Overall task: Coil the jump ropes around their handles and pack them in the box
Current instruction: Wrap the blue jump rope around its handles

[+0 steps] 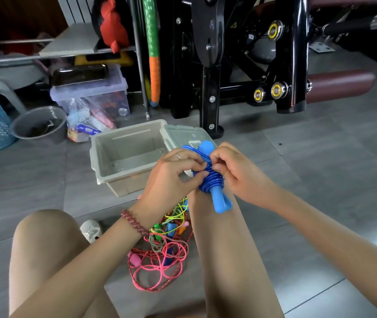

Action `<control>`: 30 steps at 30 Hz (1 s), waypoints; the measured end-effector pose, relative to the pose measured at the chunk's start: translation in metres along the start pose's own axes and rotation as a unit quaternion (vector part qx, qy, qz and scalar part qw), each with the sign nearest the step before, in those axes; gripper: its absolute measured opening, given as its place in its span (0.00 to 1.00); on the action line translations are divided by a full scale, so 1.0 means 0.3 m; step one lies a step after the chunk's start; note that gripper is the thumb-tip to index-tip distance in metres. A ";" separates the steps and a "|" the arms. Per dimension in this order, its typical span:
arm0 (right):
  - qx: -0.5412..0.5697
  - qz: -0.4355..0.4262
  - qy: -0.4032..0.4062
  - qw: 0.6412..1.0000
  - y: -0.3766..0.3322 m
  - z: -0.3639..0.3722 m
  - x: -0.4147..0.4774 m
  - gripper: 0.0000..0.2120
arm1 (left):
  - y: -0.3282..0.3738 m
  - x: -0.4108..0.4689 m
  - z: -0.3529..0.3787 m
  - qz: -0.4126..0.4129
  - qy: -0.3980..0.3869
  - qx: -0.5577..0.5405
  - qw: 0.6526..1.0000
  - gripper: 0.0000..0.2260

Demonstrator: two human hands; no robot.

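Just on the near side of the box (105,157), by its right front corner, the left hand (173,177) and the right hand (235,171) meet over the blue jump rope (212,182). Both are clenched on it. The left pinches the cord between thumb and forefinger at the top of the coil. The right curls its fingers in from the other side and nips the same turns. The blue handles (223,203) appear to lie side by side as one tilted bundle. Their lower ends point away from the box toward the person, and their upper ends poke out above the knuckles. Cord is wound tightly round the middle of the handles in stacked turns, and a short loop (188,148) of it stands free at the end nearest the box.

The step in hand looks like securing the tail of the coil. To do it well, I judge that the left pinch should pin the last turn so nothing slackens. The right can then work the free loop under or round a neighbouring turn and draw it snug. Letting go with either hand too soon would probably let the springy cord unwind.

The box stands open on the floor (320,157), and its lid (183,131) lies just beside its right side, so the carry to it is short. Further from the box, between the person's legs, lies a tangle of pink, yellow and green ropes (160,253), not yet coiled.
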State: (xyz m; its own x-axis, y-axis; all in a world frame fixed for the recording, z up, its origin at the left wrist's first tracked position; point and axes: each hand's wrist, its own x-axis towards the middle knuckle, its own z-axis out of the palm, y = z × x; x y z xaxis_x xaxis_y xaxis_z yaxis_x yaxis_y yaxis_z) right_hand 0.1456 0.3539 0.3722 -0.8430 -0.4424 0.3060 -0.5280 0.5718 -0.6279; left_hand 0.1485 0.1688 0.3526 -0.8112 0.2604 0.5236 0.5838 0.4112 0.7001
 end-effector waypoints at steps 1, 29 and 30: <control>-0.005 -0.003 0.006 1.000 0.002 0.004 -0.001 0.03 | 0.001 0.003 0.001 -0.005 0.000 0.000 1.000 0.10; -0.008 0.192 0.030 0.981 -0.081 -0.001 -0.066 0.02 | 0.011 -0.043 -0.006 0.000 -0.081 0.009 0.997 0.13; -0.019 0.189 0.014 0.982 -0.083 0.004 -0.060 0.02 | 0.008 -0.048 -0.009 -0.007 -0.082 0.012 0.997 0.13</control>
State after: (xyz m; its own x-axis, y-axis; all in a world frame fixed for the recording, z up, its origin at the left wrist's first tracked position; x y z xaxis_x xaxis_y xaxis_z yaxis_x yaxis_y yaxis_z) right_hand 0.1741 0.3467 0.3814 -0.9818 -0.1745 0.0755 -0.1794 0.7177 -0.6728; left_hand 0.1616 0.1638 0.3480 -0.8154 0.3931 0.4250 0.5722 0.4358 0.6947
